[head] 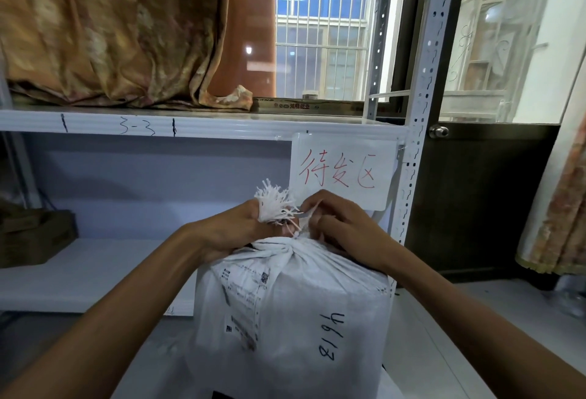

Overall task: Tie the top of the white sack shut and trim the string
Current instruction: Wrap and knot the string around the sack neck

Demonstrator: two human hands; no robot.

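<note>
A full white woven sack [304, 310] stands upright in front of me, with a shipping label and black handwritten digits on its side. Its top is gathered into a neck, and a frayed white tuft [273, 202] sticks up above it. My left hand [234, 233] grips the gathered neck just under the tuft. My right hand [342, 224] is on the right of the neck, fingers pinched on a thin white string [298, 229] that runs down to the gather. No cutting tool is in view.
A white metal shelf rack [196, 127] stands right behind the sack, with a paper sign in red writing [342, 170] hanging from it. A brown cardboard box [35, 237] sits on the lower shelf at left. Dark door at right.
</note>
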